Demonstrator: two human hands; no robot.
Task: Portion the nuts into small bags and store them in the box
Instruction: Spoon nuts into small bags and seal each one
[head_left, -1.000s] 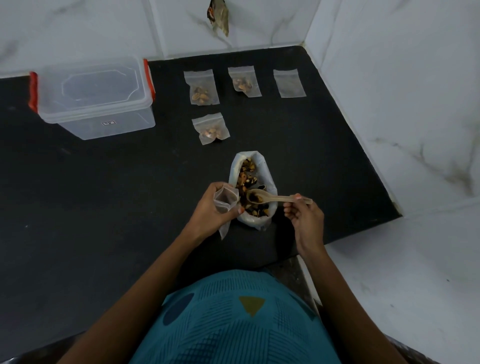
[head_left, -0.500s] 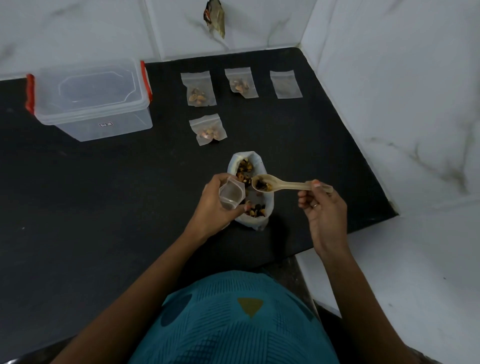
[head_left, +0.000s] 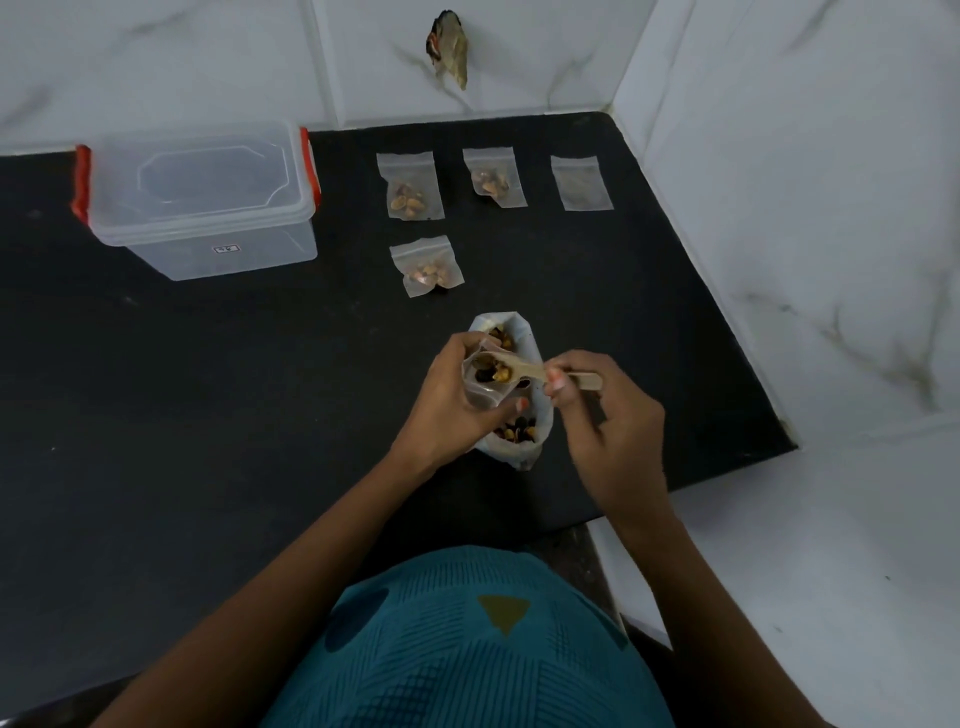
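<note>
A black stone countertop (head_left: 208, 415) fills most of the view, set into a corner of white marbled wall tiles (head_left: 779, 208). At the bottom edge is the person's teal patterned garment (head_left: 467, 649).

At the back left of the counter stands a clear rectangular plastic box (head_left: 208, 228) with red side clips (head_left: 81, 182). Its lid is on, and nothing can be seen inside it.

Near the front middle of the counter stands an open white plastic bag of mixed brown and dark nuts (head_left: 522, 449), and both hands are over it. The left hand (head_left: 447, 405) curls round a small clear zip bag (head_left: 480, 402), with the thumb pressed across the bag's front and its mouth held open, facing up. The right hand (head_left: 613, 421) pinches the handle of a pale beige spoon (head_left: 527, 370) between its thumb and fingertips. The spoon's bowl, loaded with nuts, sits in the mouth of the held bag.

Further back, well apart from the hands, four more small clear bags lie flat on the counter. Two filled bags (head_left: 413, 189) (head_left: 493, 176) and one empty bag (head_left: 582, 182) form a row near the back wall. A third filled bag (head_left: 428, 265) lies in front of the leftmost bag in the row.

A small brownish scrap (head_left: 449, 49) sticks to the back wall above them.
</note>
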